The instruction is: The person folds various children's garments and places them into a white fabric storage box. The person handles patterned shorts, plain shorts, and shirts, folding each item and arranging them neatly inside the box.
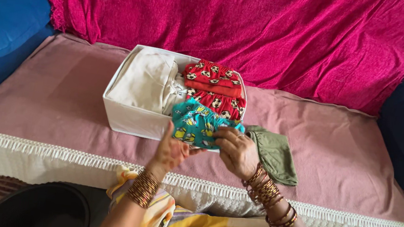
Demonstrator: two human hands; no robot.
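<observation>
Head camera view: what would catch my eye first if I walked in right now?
Probably the bright magenta throw draped over the sofa back, above a white fabric box on the seat packed with folded clothes. At the box's near right corner, the left hand and right hand, both wrists stacked with bangles, hold a teal patterned garment. An olive green garment lies just to the right of it.

White box [127,119] packed full; sofa cover [56,103] open either side, probably unobstructed.
</observation>
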